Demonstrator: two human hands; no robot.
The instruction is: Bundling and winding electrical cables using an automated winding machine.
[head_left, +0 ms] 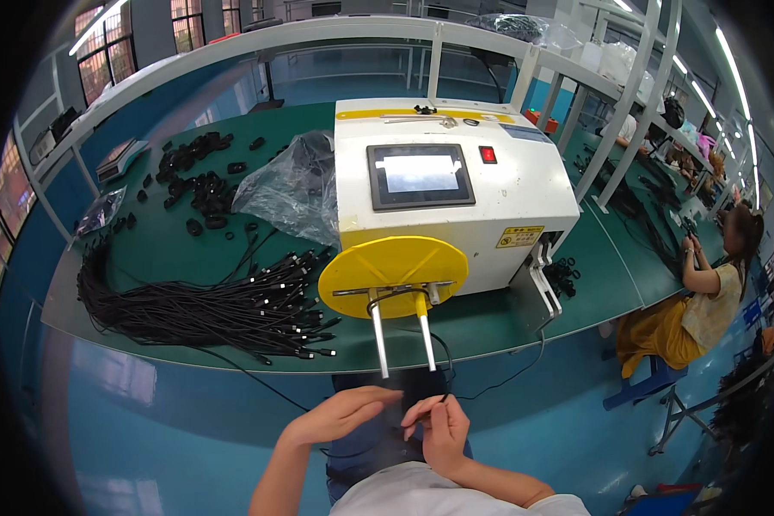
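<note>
My right hand (441, 434) is closed, thumb and fingers pinched on a thin black cable (448, 354) that hangs from the winding disc. Beside it, my left hand (346, 414) has its fingers stretched out together, with nothing visible in them. Both hands are over my lap, just below the table's front edge. Above them a yellow disc (361, 264) is mounted on a white machine (512, 193). Two pegs stick out of the disc: a silver left one (379, 344) and a partly yellow right one (426, 340). Some black cable loops around them.
A large bundle of black cables (206, 311) with light connector tips lies left on the green table (163, 249). Behind it are small black parts (202, 189) and a clear plastic bag (297, 193). A seated person (705, 284) handles black cables at the right.
</note>
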